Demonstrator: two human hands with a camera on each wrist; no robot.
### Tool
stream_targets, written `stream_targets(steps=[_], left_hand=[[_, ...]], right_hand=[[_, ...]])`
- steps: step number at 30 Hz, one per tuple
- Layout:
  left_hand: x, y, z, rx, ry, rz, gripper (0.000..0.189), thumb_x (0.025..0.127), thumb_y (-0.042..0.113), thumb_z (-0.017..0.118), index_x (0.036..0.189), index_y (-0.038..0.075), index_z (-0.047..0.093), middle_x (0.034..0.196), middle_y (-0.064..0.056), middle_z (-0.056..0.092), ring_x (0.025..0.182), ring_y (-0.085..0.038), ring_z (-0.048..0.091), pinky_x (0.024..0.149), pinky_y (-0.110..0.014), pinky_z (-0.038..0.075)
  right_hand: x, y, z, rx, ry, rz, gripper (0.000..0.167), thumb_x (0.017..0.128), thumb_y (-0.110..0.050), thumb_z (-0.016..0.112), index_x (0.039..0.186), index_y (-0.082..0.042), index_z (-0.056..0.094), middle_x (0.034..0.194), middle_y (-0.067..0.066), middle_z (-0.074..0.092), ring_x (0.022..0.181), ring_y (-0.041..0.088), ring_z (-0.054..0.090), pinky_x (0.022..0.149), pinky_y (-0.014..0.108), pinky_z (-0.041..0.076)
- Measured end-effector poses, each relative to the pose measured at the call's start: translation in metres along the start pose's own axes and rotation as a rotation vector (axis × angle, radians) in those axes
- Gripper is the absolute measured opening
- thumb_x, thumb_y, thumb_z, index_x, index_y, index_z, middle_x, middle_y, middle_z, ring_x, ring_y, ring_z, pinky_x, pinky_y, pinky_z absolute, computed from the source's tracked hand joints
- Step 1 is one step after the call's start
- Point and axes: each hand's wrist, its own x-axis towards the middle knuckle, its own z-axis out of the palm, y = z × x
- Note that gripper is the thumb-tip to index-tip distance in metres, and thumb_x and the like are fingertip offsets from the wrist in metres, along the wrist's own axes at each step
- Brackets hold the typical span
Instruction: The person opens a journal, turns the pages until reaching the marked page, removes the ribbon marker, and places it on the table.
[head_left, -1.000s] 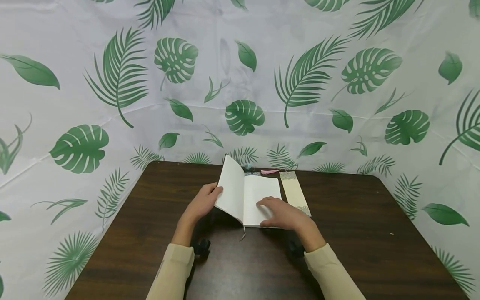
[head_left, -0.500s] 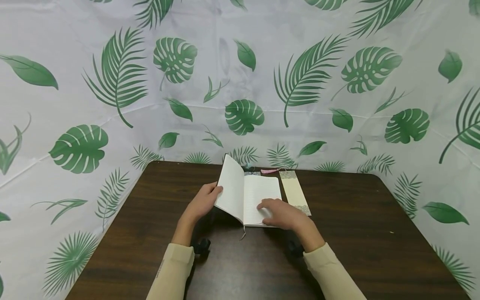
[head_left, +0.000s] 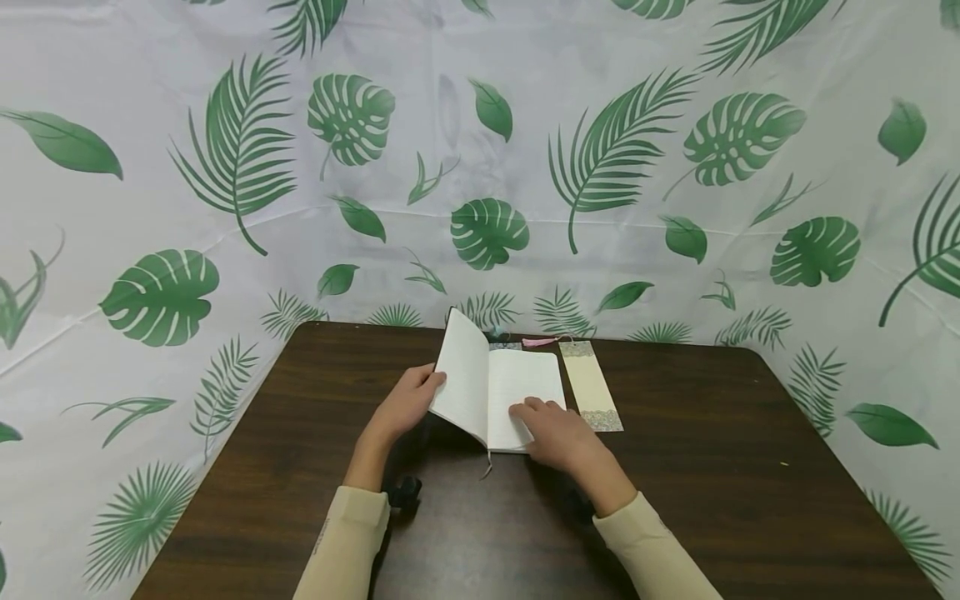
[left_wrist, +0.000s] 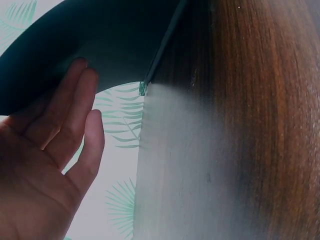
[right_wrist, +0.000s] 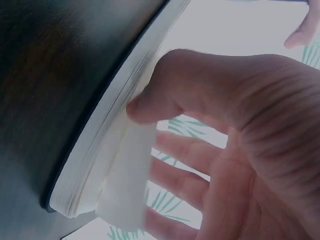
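An open notebook (head_left: 462, 379) with a dark cover and pale pages lies at the middle of the table, its left side raised at a slant. My left hand (head_left: 405, 403) grips that raised side, thumb over the page. Behind the dark cover (left_wrist: 120, 40), the left hand's fingers lie nearly straight in the left wrist view. My right hand (head_left: 564, 435) is at the lower right corner of the right-hand pages. In the right wrist view its thumb presses the edge of the page block (right_wrist: 92, 150), and a page (right_wrist: 127, 180) stands between thumb and fingers.
A cream bookmark (head_left: 587, 379) with patterned ends lies just right of the notebook, a pink tassel (head_left: 538, 342) at its top. A blue patterned piece (head_left: 506, 345) is partly hidden behind the notebook. A ribbon (head_left: 487, 468) hangs from the spine onto the dark wooden table (head_left: 697, 467).
My right hand has turned and shifted slightly left, from lying spread on the page to pinching at its lower corner. The left hand and the raised side of the notebook stay put.
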Motion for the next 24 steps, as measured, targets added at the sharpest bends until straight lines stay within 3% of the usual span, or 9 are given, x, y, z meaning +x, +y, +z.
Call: stream_targets(steps=[8, 14, 20, 24], left_hand=[[0.0, 0.001, 0.002, -0.002, -0.002, -0.007, 0.042, 0.116, 0.028, 0.041, 0.137, 0.001, 0.067, 0.109, -0.015, 0.074, 0.09, -0.019, 0.069, 0.085, -0.036, 0.054], [0.002, -0.001, 0.0, 0.014, 0.003, 0.014, 0.044, 0.116, 0.027, 0.041, 0.137, -0.002, 0.066, 0.107, -0.018, 0.074, 0.087, -0.018, 0.067, 0.082, -0.035, 0.054], [0.003, -0.001, 0.001, 0.018, 0.012, 0.008, 0.043, 0.116, 0.026, 0.042, 0.136, -0.003, 0.066, 0.104, -0.017, 0.074, 0.085, -0.017, 0.066, 0.08, -0.035, 0.053], [0.002, -0.001, 0.002, 0.018, 0.02, 0.004, 0.041, 0.116, 0.025, 0.041, 0.134, -0.001, 0.067, 0.102, -0.015, 0.073, 0.084, -0.018, 0.066, 0.08, -0.036, 0.053]], right_hand=[[-0.003, 0.012, -0.011, -0.067, 0.042, 0.059, 0.055, 0.092, -0.013, 0.083, 0.144, -0.013, 0.064, 0.144, 0.012, 0.068, 0.128, 0.038, 0.065, 0.103, 0.063, 0.051], [-0.008, 0.025, -0.029, 0.008, 0.117, 0.079, 0.069, 0.09, -0.015, 0.086, 0.153, -0.011, 0.058, 0.158, 0.019, 0.056, 0.14, 0.045, 0.056, 0.109, 0.066, 0.047], [-0.006, 0.029, -0.034, 0.166, 0.219, 0.084, 0.095, 0.091, -0.021, 0.086, 0.168, -0.006, 0.032, 0.169, 0.028, 0.038, 0.146, 0.053, 0.048, 0.111, 0.067, 0.047], [-0.002, 0.028, -0.031, 0.326, 0.256, 0.121, 0.111, 0.096, -0.03, 0.082, 0.173, -0.006, 0.006, 0.171, 0.024, 0.038, 0.149, 0.048, 0.048, 0.11, 0.064, 0.048]])
